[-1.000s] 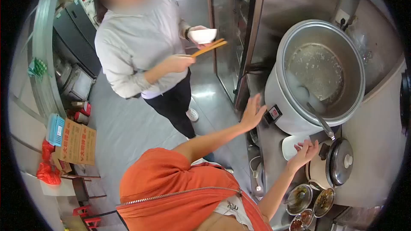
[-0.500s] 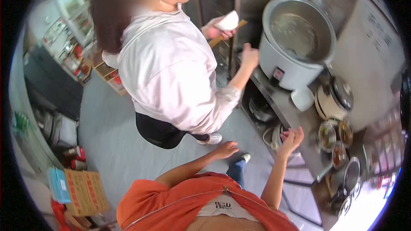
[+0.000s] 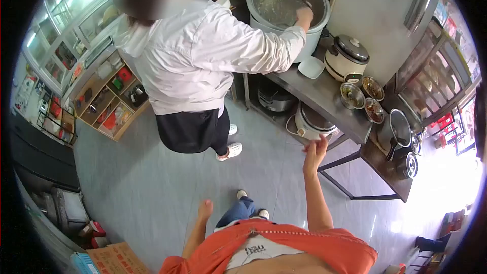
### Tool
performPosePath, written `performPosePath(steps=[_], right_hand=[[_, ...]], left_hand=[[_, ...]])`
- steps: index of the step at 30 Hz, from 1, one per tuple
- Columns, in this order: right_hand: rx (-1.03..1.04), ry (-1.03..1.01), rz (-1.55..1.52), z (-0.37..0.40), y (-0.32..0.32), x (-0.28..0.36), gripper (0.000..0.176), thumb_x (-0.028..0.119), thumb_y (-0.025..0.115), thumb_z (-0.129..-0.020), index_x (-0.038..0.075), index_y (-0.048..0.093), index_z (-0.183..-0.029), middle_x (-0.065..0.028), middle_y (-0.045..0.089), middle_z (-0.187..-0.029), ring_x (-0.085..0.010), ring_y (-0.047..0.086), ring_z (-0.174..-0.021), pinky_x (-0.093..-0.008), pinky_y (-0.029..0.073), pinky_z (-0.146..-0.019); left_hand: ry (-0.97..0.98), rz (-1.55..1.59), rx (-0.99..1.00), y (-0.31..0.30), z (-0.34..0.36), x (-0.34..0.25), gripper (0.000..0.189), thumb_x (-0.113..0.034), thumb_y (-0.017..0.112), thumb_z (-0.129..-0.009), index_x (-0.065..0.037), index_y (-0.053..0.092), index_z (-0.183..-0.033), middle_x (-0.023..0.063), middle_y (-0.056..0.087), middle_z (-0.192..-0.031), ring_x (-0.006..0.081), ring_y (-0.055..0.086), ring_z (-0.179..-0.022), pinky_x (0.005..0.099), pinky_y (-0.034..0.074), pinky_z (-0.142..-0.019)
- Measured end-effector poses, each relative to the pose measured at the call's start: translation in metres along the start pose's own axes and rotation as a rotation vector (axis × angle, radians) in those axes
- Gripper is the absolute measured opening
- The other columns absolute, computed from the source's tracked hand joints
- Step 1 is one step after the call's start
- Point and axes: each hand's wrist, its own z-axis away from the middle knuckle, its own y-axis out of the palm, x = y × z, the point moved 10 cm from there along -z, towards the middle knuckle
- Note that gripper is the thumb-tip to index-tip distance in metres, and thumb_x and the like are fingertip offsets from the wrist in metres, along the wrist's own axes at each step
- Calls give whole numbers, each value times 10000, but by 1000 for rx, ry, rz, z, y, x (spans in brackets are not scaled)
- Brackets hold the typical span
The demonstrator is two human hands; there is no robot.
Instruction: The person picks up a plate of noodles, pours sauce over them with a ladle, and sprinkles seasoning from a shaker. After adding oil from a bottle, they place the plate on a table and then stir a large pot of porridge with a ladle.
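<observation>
The right hand (image 3: pixel 315 148) was raised in front of the body, open, with the fingers spread and pointing up, and it held nothing. Nearest to it was the low cooker (image 3: pixel 312 122), a round white one on the lower level under the counter (image 3: pixel 324 96). The hand was near that cooker and near the counter's front edge but touched neither. The left hand (image 3: pixel 205 208) hung low at the person's side over the grey floor (image 3: pixel 152 182), well apart from the counter. It held nothing that showed, and whether its fingers were curled or loose could not be told from this angle.

On the counter top, a white dish (image 3: pixel 311 67) lay just beside a lidded cooker (image 3: pixel 346 56). Three small bowls (image 3: pixel 351 95) with dark contents were grouped close together in front of that cooker. Further along toward the bright end stood a pan (image 3: pixel 398 129) with a shiny lid.

At the far end of the counter sat a big pot (image 3: pixel 286 0), with no lid on it. A co-worker (image 3: pixel 198 61) in a white shirt and dark trousers stood beside it, back to the camera, with one arm stretched out and the hand inside the pot's rim.

To the left, against the wall, a wooden shelf (image 3: pixel 109 96) held small items in its compartments. A cardboard box (image 3: pixel 114 259) lay on the floor at the lower left.
</observation>
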Motion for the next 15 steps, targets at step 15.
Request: performPosePath(steps=[15], right_hand=[[101, 337, 17, 157, 71, -22, 324, 0, 401, -787, 23, 379, -1110, -55, 469, -794, -99, 476, -571, -218, 436, -458]], left_hand=[[-157, 566, 85, -60, 58, 132, 237, -234, 505, -744, -26, 528, -854, 87, 569, -771, 206, 570, -639, 326, 415, -506]])
